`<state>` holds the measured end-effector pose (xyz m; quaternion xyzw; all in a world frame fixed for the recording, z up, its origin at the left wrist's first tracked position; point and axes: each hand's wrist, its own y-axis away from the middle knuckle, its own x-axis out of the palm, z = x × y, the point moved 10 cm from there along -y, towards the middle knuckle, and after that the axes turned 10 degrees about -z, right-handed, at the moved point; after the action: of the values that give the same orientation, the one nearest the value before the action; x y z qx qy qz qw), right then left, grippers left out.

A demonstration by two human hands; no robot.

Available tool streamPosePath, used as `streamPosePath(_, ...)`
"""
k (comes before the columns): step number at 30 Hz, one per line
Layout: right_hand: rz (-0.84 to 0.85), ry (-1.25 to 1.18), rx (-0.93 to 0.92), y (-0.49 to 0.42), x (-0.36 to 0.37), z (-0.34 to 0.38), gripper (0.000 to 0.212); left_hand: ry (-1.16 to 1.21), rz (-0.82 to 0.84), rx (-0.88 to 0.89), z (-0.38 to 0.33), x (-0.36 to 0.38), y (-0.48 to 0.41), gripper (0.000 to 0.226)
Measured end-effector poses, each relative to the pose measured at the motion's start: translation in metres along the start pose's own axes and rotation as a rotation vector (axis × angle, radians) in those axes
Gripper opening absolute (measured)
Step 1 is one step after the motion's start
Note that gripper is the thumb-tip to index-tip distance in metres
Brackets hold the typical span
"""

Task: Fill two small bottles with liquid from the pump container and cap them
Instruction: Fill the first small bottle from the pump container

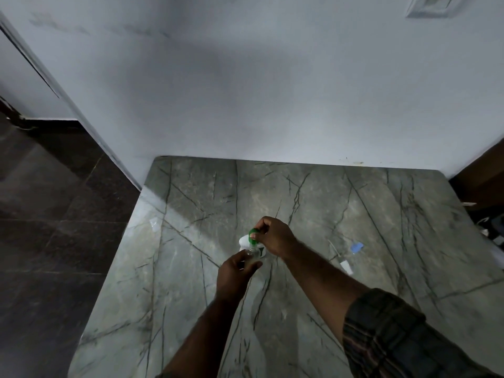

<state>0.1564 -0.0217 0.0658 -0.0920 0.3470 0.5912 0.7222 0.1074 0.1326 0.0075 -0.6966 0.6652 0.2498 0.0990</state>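
Green pump (253,232), white container (243,241), label (262,252) illegible.

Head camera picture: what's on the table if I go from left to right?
A small clear thing, left hand holding the small bottle, right hand pinching the green pump top, blue cap.

Veined marble tabletop (354,214) — white wall (245,91)

No legible txt anywhere; dark mark on white pump container (243,242) too blurry to read.
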Motion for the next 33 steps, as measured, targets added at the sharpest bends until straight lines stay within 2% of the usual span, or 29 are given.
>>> streamPosePath(4,-0.016,-0.017,0.009,-0.001,-0.005,0.004,0.016,0.008,-0.017,0.024,-0.005,-0.003,-0.001,0.038)
streamPosePath(9,-0.023,0.018,0.017,0.005,-0.001,-0.003,0.017,-0.009,0.008,-0.005,0.002,0.002,-0.001,0.046)
streamPosePath(16,-0.029,0.053,0.020,0.007,-0.010,0.008,0.018,0.024,-0.018,0.006,-0.003,0.000,-0.001,0.037)
streamPosePath(24,-0.068,0.154,0.016,0.013,-0.011,0.005,0.015,0.000,-0.010,-0.009,0.000,0.004,0.001,0.046)
streamPosePath(33,-0.026,0.050,0.001,0.008,-0.010,0.009,0.021,0.014,-0.012,0.032,-0.003,0.001,-0.001,0.043)
